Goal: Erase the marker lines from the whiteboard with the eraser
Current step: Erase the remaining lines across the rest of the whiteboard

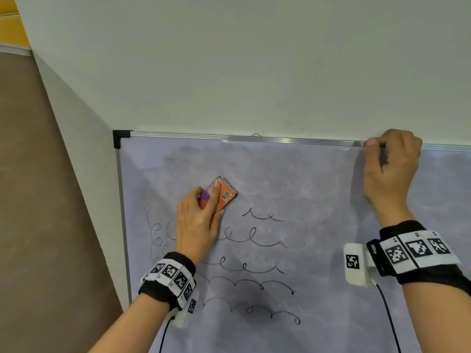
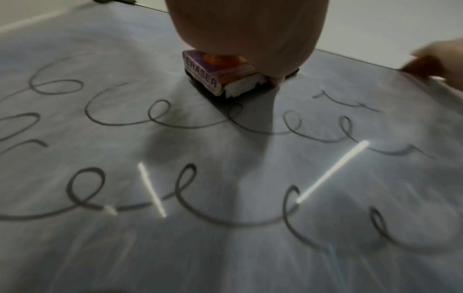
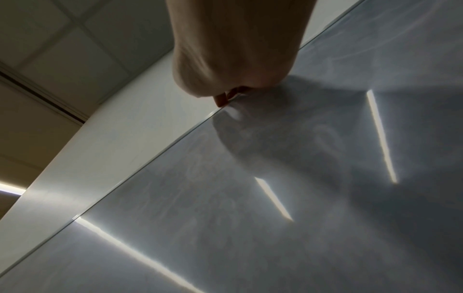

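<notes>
A whiteboard (image 1: 318, 289) hangs on a pale wall. Black looping marker lines (image 1: 244, 240) run in several rows across its lower left. Faint smeared traces show higher up. My left hand (image 1: 201, 217) grips an orange and purple eraser (image 1: 225, 193) and presses it flat on the board just above the top row of loops. The left wrist view shows the eraser (image 2: 220, 79) with its dark felt on the board and the loops (image 2: 190, 198) below it. My right hand (image 1: 390, 164) curls over the board's top frame (image 1: 254, 138), fingers hooked on the edge (image 3: 225, 99).
The board's black top-left corner cap (image 1: 119, 137) and left frame (image 1: 122, 212) border a pale wall (image 1: 229, 72). A brown surface (image 1: 38, 200) lies to the left. Wrist bands with cables hang from both forearms.
</notes>
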`<state>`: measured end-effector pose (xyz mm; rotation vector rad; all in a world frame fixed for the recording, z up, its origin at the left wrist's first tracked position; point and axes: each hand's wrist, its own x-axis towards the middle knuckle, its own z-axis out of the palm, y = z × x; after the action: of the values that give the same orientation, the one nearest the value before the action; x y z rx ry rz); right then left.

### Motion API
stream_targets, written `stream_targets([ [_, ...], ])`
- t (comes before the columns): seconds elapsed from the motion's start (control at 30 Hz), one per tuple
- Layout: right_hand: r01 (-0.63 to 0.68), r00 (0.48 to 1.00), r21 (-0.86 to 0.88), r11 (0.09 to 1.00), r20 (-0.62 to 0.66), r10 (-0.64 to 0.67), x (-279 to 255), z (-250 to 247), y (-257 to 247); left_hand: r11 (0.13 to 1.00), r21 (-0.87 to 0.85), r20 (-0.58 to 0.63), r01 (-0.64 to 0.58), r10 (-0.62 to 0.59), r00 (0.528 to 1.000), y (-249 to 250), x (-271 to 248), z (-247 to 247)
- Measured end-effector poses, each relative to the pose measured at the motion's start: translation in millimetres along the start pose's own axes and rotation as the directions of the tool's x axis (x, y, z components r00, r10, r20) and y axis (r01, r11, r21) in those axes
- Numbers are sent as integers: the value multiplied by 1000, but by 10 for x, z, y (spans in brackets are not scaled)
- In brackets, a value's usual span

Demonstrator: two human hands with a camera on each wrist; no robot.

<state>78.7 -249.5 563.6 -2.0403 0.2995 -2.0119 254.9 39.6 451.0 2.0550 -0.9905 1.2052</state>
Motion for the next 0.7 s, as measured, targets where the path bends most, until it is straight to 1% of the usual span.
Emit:
stream_targets([
  [0.03, -5, 1000, 3, 1000, -4, 5, -2, 4, -3, 999, -2, 9, -51, 51, 999, 38, -45, 23],
  [0.07, -9, 1000, 4, 1000, -9, 9, -5, 7, -5, 992, -10, 28, -125, 125, 992, 86, -128, 50],
  [0.13, -14, 1000, 3, 1000, -15, 14, -6, 9, 0, 960, -36, 92, -278, 280, 956, 196, -328, 102],
  [0.17, -11, 1000, 5, 1000, -13, 11, -7, 8, -1, 946, -36, 114, -321, 323, 939, 231, -408, 108],
  [0.23, -5, 1000, 11, 1000, -3, 5, -8, 4, 0, 937, -8, 115, -350, 349, 930, 237, -440, 93],
  [0.3, -11, 1000, 5, 1000, 8, 11, -3, -2, 13, 941, 19, 103, -338, 335, 937, 229, -334, 66],
  [0.33, -13, 1000, 2, 1000, 10, 13, -4, -4, 19, 951, 23, 93, -308, 305, 948, 244, -259, 48],
  [0.4, -11, 1000, 6, 1000, 6, 11, -2, 1, 18, 978, 11, 82, -209, 208, 975, 309, -102, 33],
  [0.43, -12, 1000, 7, 1000, 4, 12, -1, 4, 13, 985, 1, 83, -173, 172, 982, 346, -49, 45],
  [0.47, -14, 1000, 5, 1000, 3, 13, -1, 6, 11, 987, -12, 85, -161, 162, 983, 374, -30, 67],
  [0.5, -13, 1000, 3, 1000, 3, 13, -3, 5, 12, 983, -30, 85, -179, 181, 980, 398, -47, 95],
  [0.53, -10, 1000, 3, 1000, 3, 10, -4, 2, 17, 973, -50, 86, -226, 230, 969, 415, -100, 127],
  [0.6, -6, 1000, 5, 1000, 7, 6, -1, 0, 30, 927, -72, 123, -367, 374, 919, 455, -275, 183],
  [0.63, -7, 1000, 4, 1000, 11, 7, 0, 0, 33, 905, -77, 150, -418, 425, 893, 472, -363, 199],
  [0.67, -6, 1000, 4, 1000, 13, 6, 0, 0, 32, 895, -76, 158, -440, 446, 881, 482, -418, 208],
  [0.7, -6, 1000, 3, 1000, 12, 6, 0, -2, 28, 894, -69, 148, -443, 449, 881, 486, -422, 216],
])
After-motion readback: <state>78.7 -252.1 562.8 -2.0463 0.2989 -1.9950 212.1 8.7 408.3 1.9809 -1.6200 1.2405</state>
